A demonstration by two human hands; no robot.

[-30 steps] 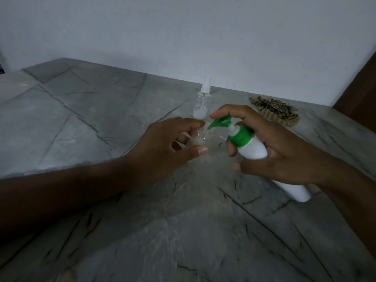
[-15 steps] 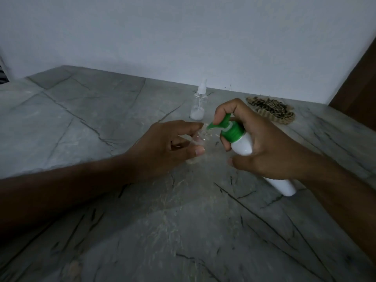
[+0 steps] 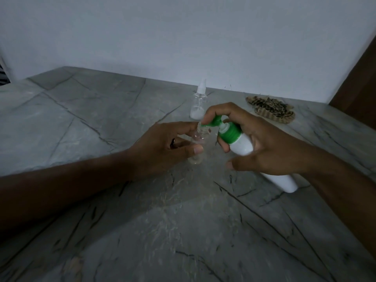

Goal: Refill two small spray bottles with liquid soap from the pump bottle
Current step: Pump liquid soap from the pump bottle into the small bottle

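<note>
- Soap is being pumped, by the look of it, into the first of the two small bottles: the green nozzle of the pump bottle (image 3: 240,143) is set right at the mouth of an open clear spray bottle (image 3: 198,143)
- That open bottle is gripped between thumb and fingers of the left hand (image 3: 162,147), slightly tilted, its base on or just above the grey marble bench (image 3: 81,123); which one cannot be told
- The pump bottle is clasped, tilted, in the right hand (image 3: 270,145), with the forefinger laid over the green pump head
- A second spray bottle (image 3: 198,102) is seen standing upright further back, capped, with a little white at its bottom
- A patterned, striped object (image 3: 270,109) lies near the wall, apart from the work
- Next, a steady press is called for, with nozzle and mouth kept aligned so nothing is spilled
- No brand, label or writing can be read on either bottle
</note>
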